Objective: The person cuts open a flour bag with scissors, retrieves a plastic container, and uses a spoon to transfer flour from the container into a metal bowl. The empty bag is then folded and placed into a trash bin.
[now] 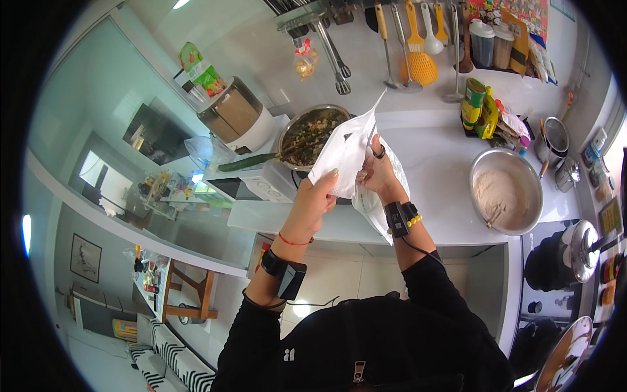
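Note:
A white bag (343,152), creased and partly folded over, is held up in front of me above the worktop. My left hand (321,196) pinches its lower left edge with the thumb on top. On the bag's right side, my right hand (379,169) has curled fingers gripping it, the thumb pointing up; part of the bag hangs down behind that wrist. Behind the bag, a steel bowl (286,147) of chopped filling (313,130) is partly hidden, with chopsticks (299,149) lying across it. To the right stands a steel bowl (536,196) of pale floury mixture (502,191).
A cucumber (247,162) lies left of the filling bowl, beside a grain dispenser (237,115). Ladles and spatulas (416,44) hang on the back wall. Seasoning packets (487,115) stand at the back right. A stove (551,294) with a black pot (546,262) is at the right.

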